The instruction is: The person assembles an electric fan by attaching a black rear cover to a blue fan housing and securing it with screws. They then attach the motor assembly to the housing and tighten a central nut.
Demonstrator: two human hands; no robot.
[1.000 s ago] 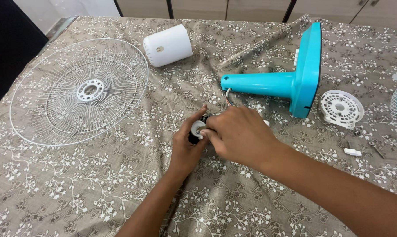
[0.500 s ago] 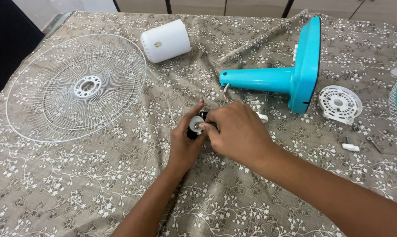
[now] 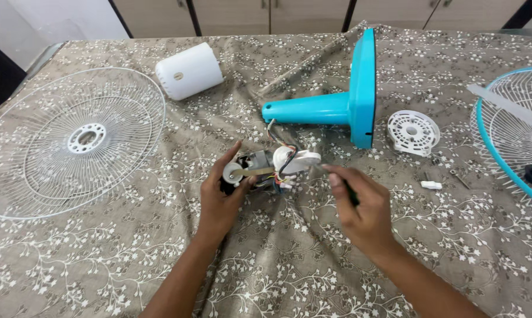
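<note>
My left hand (image 3: 219, 197) grips a small fan motor (image 3: 265, 165) by its front end, where a white round hub sits by my thumb. The motor lies on the patterned cloth with coloured wires (image 3: 276, 136) running up to the turquoise fan stand (image 3: 336, 107), which lies on its side. My right hand (image 3: 363, 206) hovers a little to the right of the motor, clear of it. Its fingers are curled around a thin dark tool (image 3: 351, 193), mostly hidden in the hand.
A white wire fan guard (image 3: 36, 147) lies flat at the left. A white cylindrical motor cover (image 3: 189, 70) sits behind it. Right of the stand are a white round slotted plate (image 3: 413, 131), a small white clip (image 3: 431, 185) and a turquoise-rimmed guard (image 3: 513, 123).
My right hand has come off the motor and drawn back to the right, uncovering the motor and its wires. The view has shifted right, bringing the turquoise-rimmed guard in.
</note>
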